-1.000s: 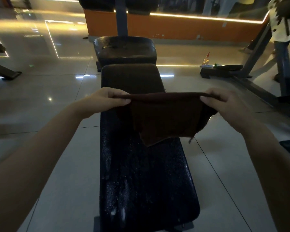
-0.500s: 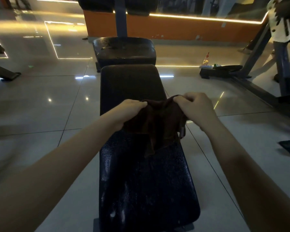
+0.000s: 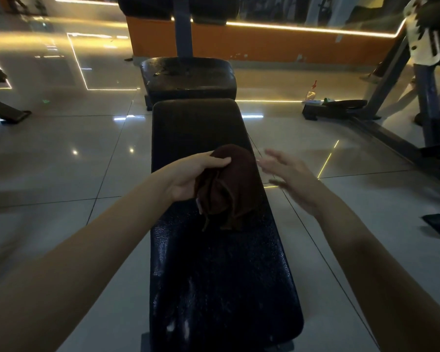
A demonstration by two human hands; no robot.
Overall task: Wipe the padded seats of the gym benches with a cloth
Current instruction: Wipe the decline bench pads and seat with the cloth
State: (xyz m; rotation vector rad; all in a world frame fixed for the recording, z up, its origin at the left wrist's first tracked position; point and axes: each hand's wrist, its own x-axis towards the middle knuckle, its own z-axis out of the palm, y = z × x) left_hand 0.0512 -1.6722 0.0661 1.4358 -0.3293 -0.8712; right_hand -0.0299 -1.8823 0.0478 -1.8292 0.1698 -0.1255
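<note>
A: Where is the cloth (image 3: 229,184)?
B: Bunched into a dark brown wad over the middle of the long bench (image 3: 214,288); its loose ends hang down to the black pad; whether the wad itself presses on the pad I cannot tell
A: Who has it?
B: The left grip (image 3: 188,177), a bare hand reaching in from the near left; its thumb lies along the top of the wad and the other fingers are hidden beneath, so it is grasping the cloth
A: And the right grip (image 3: 287,179)?
B: Released; its fingers are straight, spread and blurred; it is just right of the cloth and apart from it, over the bench's right edge and the tiled floor (image 3: 61,161)
A: The bench itself?
B: It runs from near to far down the centre; the near half glistens with droplets and pale smears; the far half looks matt and brownish
A: Beyond it?
B: A shorter pad (image 3: 188,77) lies crosswise just past the far end, shiny on top; a blue post (image 3: 183,29) rises behind it; an orange wall (image 3: 264,44) stands farther back
A: To the right?
B: A small spray bottle (image 3: 311,94) beside a dark machine base (image 3: 335,110); a person in a light patterned top (image 3: 422,39) at the far right edge
</note>
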